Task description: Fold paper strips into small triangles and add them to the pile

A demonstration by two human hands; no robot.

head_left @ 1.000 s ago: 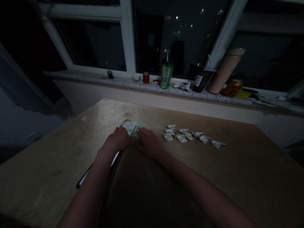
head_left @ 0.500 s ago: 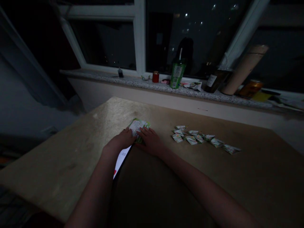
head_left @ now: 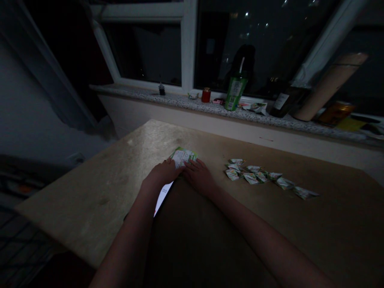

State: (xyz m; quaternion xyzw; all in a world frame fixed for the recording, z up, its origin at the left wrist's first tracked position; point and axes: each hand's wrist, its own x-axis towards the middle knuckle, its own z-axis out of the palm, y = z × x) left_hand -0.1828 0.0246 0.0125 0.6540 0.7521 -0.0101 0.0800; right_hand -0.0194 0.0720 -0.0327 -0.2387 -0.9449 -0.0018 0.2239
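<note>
Head view, first entry: how is the main piece looking?

– One wrapper [head_left: 183,156], flattened, white with green edges; its print is showing too blurred to read. It is lying on the counter [head_left: 111,176], partly under the fingers.

Hands and grip?

– Two. The left hand [head_left: 164,173] is resting over its near left part, the right hand [head_left: 198,176] over its near right part, fingers extended. Whether either grip is pinching it, I cannot tell.

Remaining stock?

– Folded packets [head_left: 250,178], nine, white and green, are lying to the right in a loose cluster trailing rightward. Lit screen [head_left: 163,197], one, is showing beside the left wrist. On the windowsill [head_left: 180,102], one red jar [head_left: 206,95] and one green cup [head_left: 235,94] with a straw are standing.
</note>
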